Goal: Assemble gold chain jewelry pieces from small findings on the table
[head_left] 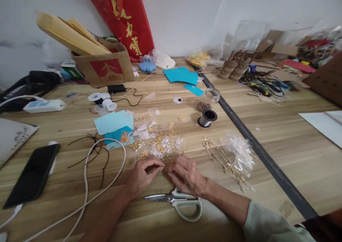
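My left hand is closed in a pinch, thumb and forefinger meeting over the wooden table. Right beside it, my right hand has its fingers bent together. Whatever lies between the fingertips is too small to make out. Just below the hands are scissors with pale handles, blades pointing left. Beyond the fingertips lie loose silver beads and gold beads, with small bags of gold findings to the left. Beaded chains rest right of my right hand, beside a clear bag of white pieces.
A wire spool stands beyond the beads. Blue cards, a white cable and a phone lie left. A cardboard box stands at the back left. A dark strip crosses the table on the right.
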The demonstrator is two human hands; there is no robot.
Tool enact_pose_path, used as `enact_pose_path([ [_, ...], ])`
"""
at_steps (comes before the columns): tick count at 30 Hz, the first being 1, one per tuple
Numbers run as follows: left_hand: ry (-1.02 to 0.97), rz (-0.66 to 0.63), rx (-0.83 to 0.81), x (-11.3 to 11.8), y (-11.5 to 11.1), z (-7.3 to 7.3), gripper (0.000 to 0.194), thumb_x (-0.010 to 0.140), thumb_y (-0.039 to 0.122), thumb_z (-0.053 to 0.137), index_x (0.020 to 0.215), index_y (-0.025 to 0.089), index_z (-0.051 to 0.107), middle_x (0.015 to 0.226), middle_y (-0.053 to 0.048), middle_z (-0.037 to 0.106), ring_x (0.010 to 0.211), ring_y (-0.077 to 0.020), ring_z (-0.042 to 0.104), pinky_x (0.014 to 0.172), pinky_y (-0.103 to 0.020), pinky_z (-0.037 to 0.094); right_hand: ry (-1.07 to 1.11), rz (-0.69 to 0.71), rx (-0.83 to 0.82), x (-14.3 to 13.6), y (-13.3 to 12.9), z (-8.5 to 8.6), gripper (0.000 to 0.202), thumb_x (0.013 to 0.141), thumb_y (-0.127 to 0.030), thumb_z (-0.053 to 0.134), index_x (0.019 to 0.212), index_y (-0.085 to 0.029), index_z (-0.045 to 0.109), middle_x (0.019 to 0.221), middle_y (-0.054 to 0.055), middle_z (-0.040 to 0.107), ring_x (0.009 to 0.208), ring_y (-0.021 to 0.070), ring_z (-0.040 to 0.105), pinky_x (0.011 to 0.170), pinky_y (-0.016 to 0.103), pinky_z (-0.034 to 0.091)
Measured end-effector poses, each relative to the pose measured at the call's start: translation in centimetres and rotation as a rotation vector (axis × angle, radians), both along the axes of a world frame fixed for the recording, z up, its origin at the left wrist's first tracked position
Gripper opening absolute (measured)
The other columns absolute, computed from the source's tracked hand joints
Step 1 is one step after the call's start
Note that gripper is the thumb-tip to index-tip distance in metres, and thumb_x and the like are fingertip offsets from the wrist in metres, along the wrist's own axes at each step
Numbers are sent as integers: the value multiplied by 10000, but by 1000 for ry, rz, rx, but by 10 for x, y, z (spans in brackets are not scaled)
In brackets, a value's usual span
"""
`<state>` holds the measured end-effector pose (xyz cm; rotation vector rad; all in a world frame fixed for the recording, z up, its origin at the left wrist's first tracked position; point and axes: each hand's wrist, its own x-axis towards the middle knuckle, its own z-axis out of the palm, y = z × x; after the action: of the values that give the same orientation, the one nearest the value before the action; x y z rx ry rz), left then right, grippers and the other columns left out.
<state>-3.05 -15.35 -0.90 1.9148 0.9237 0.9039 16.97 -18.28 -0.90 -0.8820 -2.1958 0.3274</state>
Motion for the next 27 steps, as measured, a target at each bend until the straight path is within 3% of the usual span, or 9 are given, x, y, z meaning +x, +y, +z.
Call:
enact_pose_path([
  [27, 17, -3, 32, 1, 0, 2, 93, 792, 113, 624, 749, 150, 698, 715, -34, 713, 660, -141, 659, 626, -225, 503, -15, 8, 16, 3, -1, -1, 68, 892, -151, 502, 905, -154, 569, 787, 66, 624, 725, 180, 519, 665, 319, 409],
])
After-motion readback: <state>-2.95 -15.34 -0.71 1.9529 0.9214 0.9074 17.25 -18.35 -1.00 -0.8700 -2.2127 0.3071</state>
